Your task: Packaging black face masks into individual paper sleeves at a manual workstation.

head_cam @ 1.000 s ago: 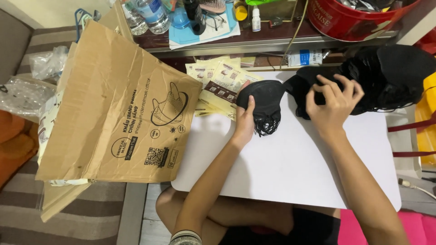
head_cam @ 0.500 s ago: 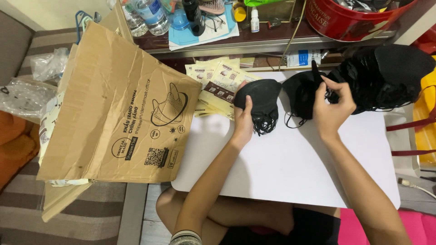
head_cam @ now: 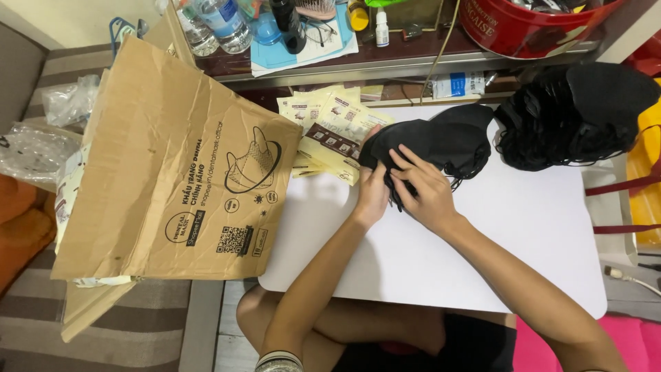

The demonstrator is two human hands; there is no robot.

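Black face masks (head_cam: 441,141) lie stacked at the far side of a white table (head_cam: 482,255). My left hand (head_cam: 372,196) presses on the near left edge of the stack. Beside it, my right hand (head_cam: 423,189) rests on the same masks, fingers on their ear loops. A larger heap of black masks (head_cam: 578,117) sits at the table's far right, apart from both hands. Yellow-and-brown printed packets (head_cam: 330,127) are fanned out just left of the stack, touching it.
A big brown cardboard box (head_cam: 172,179) leans at the table's left. A dark shelf (head_cam: 385,52) behind carries water bottles, a small white dropper bottle and a red tin. Clear plastic bags (head_cam: 41,138) lie far left. A white cable (head_cam: 630,279) sits at the right.
My right hand has come left from the big heap with a black mask and set it onto the mask under my left hand. My left hand stayed in place.
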